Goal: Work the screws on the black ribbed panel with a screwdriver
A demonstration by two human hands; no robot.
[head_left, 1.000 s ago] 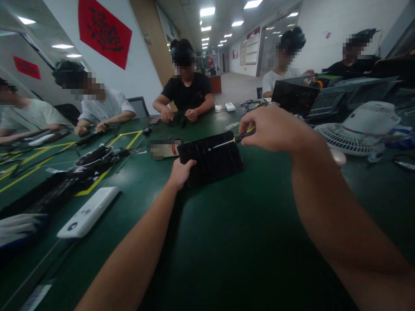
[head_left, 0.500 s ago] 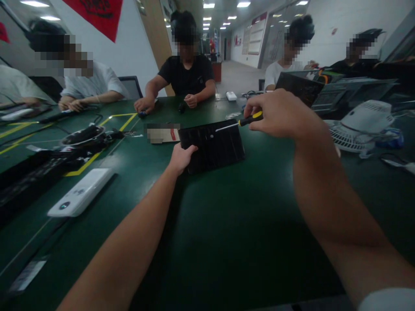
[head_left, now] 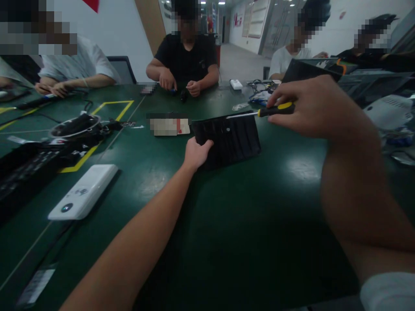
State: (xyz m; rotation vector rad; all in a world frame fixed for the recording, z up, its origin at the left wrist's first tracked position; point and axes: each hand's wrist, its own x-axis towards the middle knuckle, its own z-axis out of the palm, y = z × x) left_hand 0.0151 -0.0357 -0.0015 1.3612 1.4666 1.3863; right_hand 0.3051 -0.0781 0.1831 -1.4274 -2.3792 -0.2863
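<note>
My left hand (head_left: 197, 153) grips the left end of a flat black rectangular panel (head_left: 235, 140), thumb across its front. The panel is tilted up above the table, with ridges and a small silvery round spot on its face. In my right hand (head_left: 301, 106) is a screwdriver (head_left: 275, 109) with a black and yellow handle, fingers wrapped round it. Its thin metal shaft points left along the panel's upper edge; whether the tip touches the panel I cannot tell.
On the green table (head_left: 227, 229) lie a white power bank (head_left: 86, 192) with a cable, a pale card-like box (head_left: 168, 126) and a long black device (head_left: 35, 164). A white slotted housing (head_left: 391, 110) sits right. Several people sit around; one person (head_left: 186, 60) faces me.
My view has tipped down and shifted left. The screwdriver has moved from across the panel's face to its upper edge, its shaft now flatter. My left hand keeps its grip.
</note>
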